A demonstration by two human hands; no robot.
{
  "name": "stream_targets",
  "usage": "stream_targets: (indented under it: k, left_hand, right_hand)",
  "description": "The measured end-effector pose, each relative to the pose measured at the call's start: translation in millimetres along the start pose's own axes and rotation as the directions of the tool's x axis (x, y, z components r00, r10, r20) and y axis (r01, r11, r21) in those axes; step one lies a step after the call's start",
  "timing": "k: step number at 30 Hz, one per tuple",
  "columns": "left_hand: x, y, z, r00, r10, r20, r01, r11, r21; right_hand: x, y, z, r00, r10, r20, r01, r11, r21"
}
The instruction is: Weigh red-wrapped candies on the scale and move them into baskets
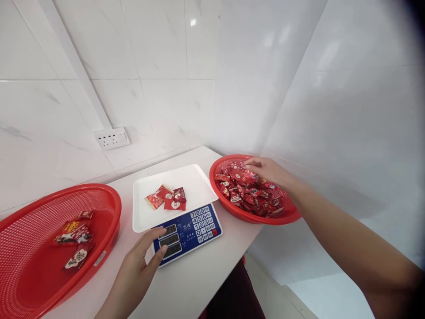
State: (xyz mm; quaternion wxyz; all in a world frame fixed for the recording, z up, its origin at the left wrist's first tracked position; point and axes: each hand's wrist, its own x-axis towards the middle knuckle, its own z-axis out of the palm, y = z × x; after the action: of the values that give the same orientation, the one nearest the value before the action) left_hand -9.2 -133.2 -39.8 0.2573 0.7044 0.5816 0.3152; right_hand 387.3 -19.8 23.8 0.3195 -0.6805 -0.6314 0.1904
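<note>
My left hand [142, 259] rests at the left end of the blue digital scale [189, 232], thumb and forefinger apart over its display windows, holding nothing. On the scale's white tray [146, 177] lie several small red packets [174, 201], some overlapping. My right hand [265, 168] reaches over the right red basket [229, 208], fingertips pinched on a pinkish-red candy packet [251, 175] at the top of the pile. Many red wrapped packets [235, 190] fill that basket. The fingers partly hide the held packet.
At the left stands a second red mesh basket [106, 199] with a few red packets [78, 241] inside. Everything stands on a white table [206, 283] in a corner. A wall socket [112, 138] sits behind, and a smooth pale wall [348, 146] rises at the right.
</note>
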Motion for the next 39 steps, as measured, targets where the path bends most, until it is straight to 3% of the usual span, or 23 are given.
stream_targets:
  k: [3, 6, 10, 12, 14, 17, 19, 23, 27, 30, 35, 37, 39]
  left_hand:
    - [-2.4, 3.7, 0.7, 1.0, 0.015, 0.008, -0.015, 1.0, -0.027]
    - [-9.2, 9.6, 4.1, 0.998, -0.01, 0.056, 0.015, 0.996, -0.091]
    - [-20.6, 20.1, 20.4, 0.979, -0.047, 0.198, 0.107, 0.945, -0.308]
    - [-25.6, 24.5, 31.0, 0.966, -0.025, 0.257, 0.15, 0.866, -0.477]
    - [-30.5, 26.9, 39.6, 0.959, -0.021, 0.283, 0.193, 0.779, -0.596]
    - [-39.6, 25.9, 44.8, 0.952, -0.068, 0.297, 0.247, 0.744, -0.621]
    - [-47.2, 23.1, 44.1, 0.934, -0.124, 0.336, 0.301, 0.779, -0.55]
    - [-61.7, 18.2, 42.8, 0.886, -0.213, 0.411, 0.372, 0.856, -0.359]
    - [-68.3, 18.1, 47.8, 0.862, -0.179, 0.474, 0.372, 0.858, -0.353]
    - [-67.7, 19.8, 52.2, 0.864, -0.161, 0.478, 0.351, 0.872, -0.341]
    - [-59.9, 21.6, 52.2, 0.908, -0.088, 0.409, 0.237, 0.914, -0.33]
    - [-52.2, 21.0, 45.9, 0.949, -0.032, 0.314, 0.138, 0.937, -0.322]
    - [-39.8, 19.0, 35.1, 0.989, 0.021, 0.144, 0.017, 0.966, -0.259]
  right_hand:
    - [-11.3, -19.3, 7.3, 0.999, -0.001, 0.038, -0.005, 0.99, 0.144]
    - [-31.4, -43.4, 24.1, 0.987, -0.025, 0.159, -0.03, 0.941, 0.337]
    - [-79.1, -79.2, 65.5, 0.899, -0.218, 0.38, 0.011, 0.878, 0.478]
    - [-107.4, -92.4, 90.9, 0.842, -0.266, 0.47, -0.027, 0.848, 0.529]
    - [-132.6, -98.6, 114.1, 0.827, -0.292, 0.481, -0.027, 0.833, 0.552]
    - [-158.8, -94.0, 137.2, 0.832, -0.264, 0.488, -0.067, 0.825, 0.561]
    - [-168.9, -84.2, 144.4, 0.799, -0.22, 0.559, -0.169, 0.811, 0.56]
    - [-180.2, -61.0, 148.0, 0.734, -0.105, 0.671, -0.301, 0.836, 0.46]
    - [-187.9, -47.8, 147.0, 0.691, -0.081, 0.718, -0.362, 0.821, 0.442]
    - [-189.8, -46.6, 145.1, 0.71, -0.075, 0.701, -0.361, 0.815, 0.453]
    - [-185.4, -48.0, 141.0, 0.752, -0.068, 0.655, -0.33, 0.822, 0.464]
    - [-182.9, -46.7, 139.2, 0.784, -0.036, 0.619, -0.334, 0.817, 0.47]
    - [-181.0, -44.1, 137.2, 0.816, 0.014, 0.578, -0.353, 0.804, 0.479]
